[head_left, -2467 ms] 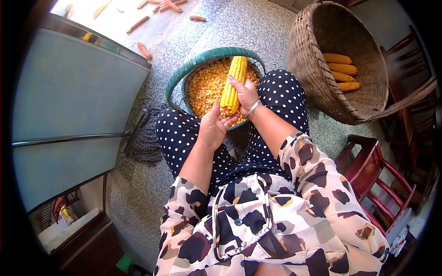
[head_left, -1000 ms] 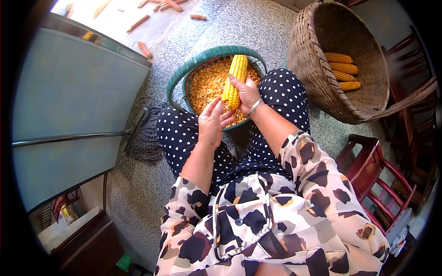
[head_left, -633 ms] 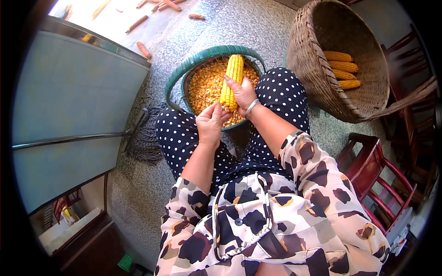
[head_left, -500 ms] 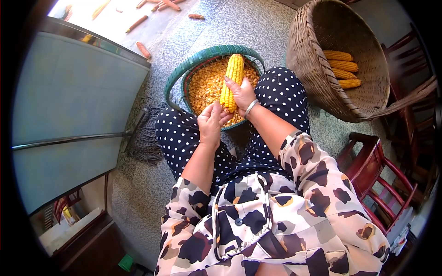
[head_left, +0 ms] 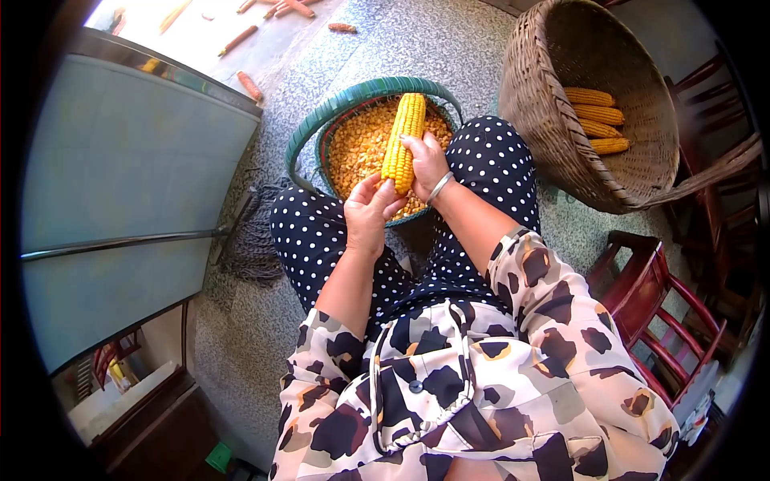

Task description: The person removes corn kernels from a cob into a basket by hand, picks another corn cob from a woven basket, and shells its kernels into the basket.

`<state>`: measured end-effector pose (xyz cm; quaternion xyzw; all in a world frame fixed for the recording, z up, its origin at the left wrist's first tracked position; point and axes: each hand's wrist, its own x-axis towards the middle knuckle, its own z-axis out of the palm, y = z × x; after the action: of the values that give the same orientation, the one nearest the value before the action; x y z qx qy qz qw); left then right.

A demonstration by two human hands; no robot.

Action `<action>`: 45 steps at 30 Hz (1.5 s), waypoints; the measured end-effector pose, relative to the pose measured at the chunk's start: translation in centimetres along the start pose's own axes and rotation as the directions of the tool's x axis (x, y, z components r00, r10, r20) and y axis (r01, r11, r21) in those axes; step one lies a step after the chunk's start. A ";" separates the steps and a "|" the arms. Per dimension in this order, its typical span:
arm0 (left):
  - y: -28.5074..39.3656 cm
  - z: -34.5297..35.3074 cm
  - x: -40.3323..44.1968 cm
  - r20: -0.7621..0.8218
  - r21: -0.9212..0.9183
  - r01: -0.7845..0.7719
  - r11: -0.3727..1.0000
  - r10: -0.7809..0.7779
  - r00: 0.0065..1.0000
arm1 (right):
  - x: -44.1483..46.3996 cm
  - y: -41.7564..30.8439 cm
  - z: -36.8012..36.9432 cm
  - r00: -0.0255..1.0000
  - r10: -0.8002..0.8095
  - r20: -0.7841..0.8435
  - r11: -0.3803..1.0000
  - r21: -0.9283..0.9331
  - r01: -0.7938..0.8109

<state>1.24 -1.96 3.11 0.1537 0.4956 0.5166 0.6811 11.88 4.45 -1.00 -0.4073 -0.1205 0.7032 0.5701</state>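
Closest in, below the head, a patterned shirt (head_left: 341,433) spreads over the lap, and the dotted trousers (head_left: 309,232) part at the knees. Between the knees, the right hand (head_left: 429,164) is wrapped around a yellow ear of corn (head_left: 406,136), with a bracelet (head_left: 439,188) on its wrist. The left hand (head_left: 369,216) is half curled at the ear's lower end, its thumb against the kernels; whether it pinches anything I cannot tell.

The right thumb has just shifted toward the ear's near side, and the reddish butt that showed a moment ago is now out of sight. That suggests the ear has been rolled a little (a small regrip, I would judge), bringing another band of kernels to the left thumb. The ear looks nearly full.

It tilts above loose kernels (head_left: 353,140) in a green-handled basket (head_left: 377,86). Beyond, to the right, a wicker basket (head_left: 529,120) holds more ears (head_left: 592,116). Farthest off, bare cobs (head_left: 238,42) lie about the floor.
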 end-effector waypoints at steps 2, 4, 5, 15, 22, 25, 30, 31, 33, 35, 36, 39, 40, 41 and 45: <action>-0.6 0.0 0.1 0.009 0.173 -0.143 0.974 0.144 0.990 | -0.3 0.0 0.6 0.997 -0.069 -0.027 0.993 -0.095 0.066; -0.8 -0.3 0.3 0.017 0.202 -0.166 0.965 0.166 0.986 | -0.3 0.2 0.7 0.999 -0.051 -0.014 0.995 -0.086 0.049; -0.9 -0.4 0.3 0.027 0.231 -0.188 0.955 0.187 0.982 | -0.3 0.3 0.7 0.999 -0.034 -0.002 0.996 -0.077 0.034; -0.2 -0.7 0.1 0.011 0.058 -0.084 0.995 0.084 0.996 | -0.7 -1.3 0.8 0.981 0.176 0.078 0.973 0.135 -0.185; -0.5 -0.5 0.3 -0.002 0.159 -0.063 0.985 0.065 0.998 | -1.1 -0.7 1.1 0.995 0.085 0.047 0.996 0.005 -0.085; -0.4 -1.0 0.3 0.003 0.178 -0.066 0.982 0.066 0.998 | -1.0 -0.9 1.1 0.992 0.119 0.051 0.990 0.066 -0.122; -0.2 -0.7 0.4 0.011 -0.027 0.000 1.000 0.000 1.000 | -1.1 -1.0 1.3 0.992 0.115 0.057 0.990 0.076 -0.119; -0.4 -0.6 0.4 0.008 0.052 -0.043 0.998 0.042 0.999 | -1.0 -0.7 1.3 0.995 0.091 0.045 0.995 0.039 -0.092; -0.6 -0.5 0.4 0.008 0.130 -0.084 0.988 0.084 0.996 | -1.0 -0.6 1.2 0.997 0.067 0.032 0.998 0.001 -0.067; -0.4 -0.8 0.3 0.026 0.205 -0.078 0.976 0.074 0.997 | -1.1 -0.7 1.2 0.995 0.093 0.046 0.995 0.014 -0.094; -0.3 -0.9 0.3 0.026 0.205 -0.077 0.976 0.073 0.997 | -1.2 -0.9 1.2 0.995 0.093 0.045 0.995 0.015 -0.094; -0.1 -0.9 0.3 0.028 0.101 -0.071 0.992 0.069 0.997 | -1.1 -1.3 1.1 0.982 0.165 0.090 0.985 0.044 -0.169; 0.0 -0.8 0.3 0.010 0.026 -0.027 0.999 0.026 1.000 | -1.0 -1.3 1.1 0.984 0.162 0.072 0.983 0.071 -0.167; 0.1 -0.8 0.3 -0.004 -0.050 0.017 0.999 -0.017 1.000 | -1.0 -1.3 1.1 0.986 0.160 0.054 0.981 0.099 -0.165; 0.5 -0.9 0.3 0.065 -0.192 0.104 0.976 -0.093 0.993 | -0.8 -1.0 0.9 0.988 0.143 0.054 0.982 0.114 -0.149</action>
<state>0.25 -1.72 2.90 0.0758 0.4305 0.5235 0.7314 12.02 4.34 0.54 -0.3644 -0.0616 0.7583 0.5371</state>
